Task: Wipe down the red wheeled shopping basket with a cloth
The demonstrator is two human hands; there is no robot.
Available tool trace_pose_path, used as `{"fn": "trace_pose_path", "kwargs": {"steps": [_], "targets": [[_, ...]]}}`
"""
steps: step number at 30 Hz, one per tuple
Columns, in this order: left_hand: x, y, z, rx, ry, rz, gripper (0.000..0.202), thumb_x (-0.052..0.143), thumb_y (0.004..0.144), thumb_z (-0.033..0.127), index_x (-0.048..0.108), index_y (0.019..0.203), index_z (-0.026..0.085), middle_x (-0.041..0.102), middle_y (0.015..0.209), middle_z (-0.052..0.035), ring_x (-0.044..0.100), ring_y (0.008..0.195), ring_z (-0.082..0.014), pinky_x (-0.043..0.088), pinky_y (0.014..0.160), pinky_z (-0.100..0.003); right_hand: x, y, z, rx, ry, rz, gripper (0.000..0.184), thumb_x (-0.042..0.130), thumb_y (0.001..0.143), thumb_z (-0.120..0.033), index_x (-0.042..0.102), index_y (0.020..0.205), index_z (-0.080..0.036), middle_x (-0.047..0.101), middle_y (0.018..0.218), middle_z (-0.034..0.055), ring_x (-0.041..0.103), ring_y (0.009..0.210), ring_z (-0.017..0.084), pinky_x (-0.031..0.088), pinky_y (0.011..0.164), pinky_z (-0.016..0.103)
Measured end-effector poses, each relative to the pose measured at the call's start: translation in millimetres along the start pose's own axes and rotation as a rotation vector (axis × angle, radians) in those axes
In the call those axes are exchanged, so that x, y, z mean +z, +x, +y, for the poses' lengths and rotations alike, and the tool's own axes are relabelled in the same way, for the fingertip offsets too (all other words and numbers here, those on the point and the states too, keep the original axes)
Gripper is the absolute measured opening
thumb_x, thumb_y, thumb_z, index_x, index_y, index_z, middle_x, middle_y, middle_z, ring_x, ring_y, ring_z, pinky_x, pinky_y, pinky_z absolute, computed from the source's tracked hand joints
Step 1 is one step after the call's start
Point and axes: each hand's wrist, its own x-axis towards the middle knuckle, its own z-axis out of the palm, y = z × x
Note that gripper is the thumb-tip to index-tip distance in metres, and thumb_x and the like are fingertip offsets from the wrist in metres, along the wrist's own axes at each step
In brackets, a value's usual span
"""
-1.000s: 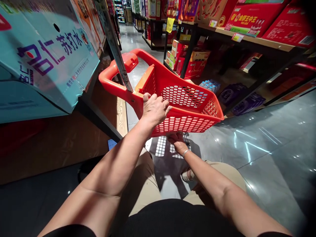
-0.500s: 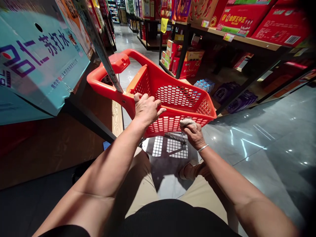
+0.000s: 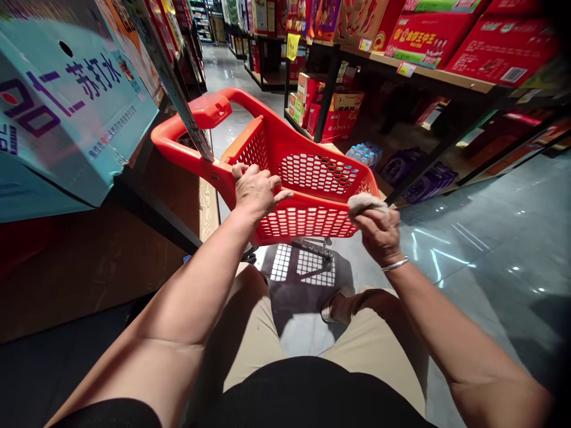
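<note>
A red plastic shopping cart point(image 3: 277, 138) with perforated walls stands in front of me, its handle toward the left. My left hand point(image 3: 255, 191) is closed over the cart's near rim, not far from the handle, its thumb lying along the near side. In my right hand point(image 3: 383, 236) is a bunched greyish-white cloth point(image 3: 367, 203), pressed against the near rim close to the cart's right-hand corner. A bracelet circles that wrist. No goods show inside the basket; part of its floor is hidden by the near wall.
On my left, a light-blue carton point(image 3: 80, 95) sits on a display stand whose metal post point(image 3: 190, 113) rises in front of the cart handle. Shelves with red gift boxes point(image 3: 419, 35) line the right. Packs of bottles point(image 3: 362, 154) lie on the low shelf.
My right hand has slid the cloth rightward and slightly up along the rim to the cart's corner. My left hand keeps its place on the rim. The view has shifted slightly.
</note>
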Motion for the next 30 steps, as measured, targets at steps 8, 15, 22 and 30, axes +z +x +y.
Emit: {"fn": "trace_pose_path", "kwargs": {"steps": [8, 15, 22, 30], "targets": [[3.4, 2.4, -2.6, -0.02, -0.038, 0.001, 0.054, 0.057, 0.091, 0.076, 0.07, 0.081, 0.025, 0.068, 0.085, -0.0031, 0.047, 0.095, -0.0254, 0.024, 0.105, -0.051, 36.2, -41.1, -6.7, 0.007, -0.049, -0.087, 0.028, 0.052, 0.101, -0.023, 0.079, 0.096, -0.03, 0.075, 0.105, 0.0056, 0.059, 0.1, 0.027, 0.05, 0.098, 0.046], [2.5, 8.6, -0.1, -0.005, -0.027, -0.019, 0.048, 0.061, 0.092, 0.069, 0.072, 0.083, 0.023, 0.068, 0.086, -0.0051, 0.048, 0.096, -0.0256, 0.031, 0.102, -0.049, 27.3, -40.4, -15.9, -0.068, -0.01, -0.064, 0.024, 0.054, 0.102, -0.022, 0.078, 0.105, -0.026, 0.075, 0.113, 0.0061, 0.061, 0.106, 0.026, 0.047, 0.098, 0.042], [10.5, 14.2, 3.9, 0.023, -0.015, 0.023, 0.042, 0.065, 0.092, 0.065, 0.073, 0.08, 0.025, 0.069, 0.084, -0.0046, 0.052, 0.097, -0.0261, 0.028, 0.105, -0.054, -14.1, 27.7, 7.3, 0.088, -0.044, 0.084, 0.023, 0.06, 0.094, -0.028, 0.077, 0.109, -0.026, 0.072, 0.12, 0.0086, 0.063, 0.111, 0.03, 0.047, 0.102, 0.05], [12.1, 25.6, 3.8, 0.059, -0.05, -0.035, 0.043, 0.062, 0.092, 0.065, 0.072, 0.082, 0.025, 0.073, 0.089, -0.0065, 0.054, 0.1, -0.0282, 0.032, 0.101, -0.05, -36.2, 34.9, 34.8, 0.078, -0.009, -0.174, 0.035, 0.059, 0.074, -0.012, 0.076, 0.103, -0.021, 0.073, 0.118, 0.0094, 0.065, 0.108, 0.026, 0.051, 0.091, 0.042]]}}
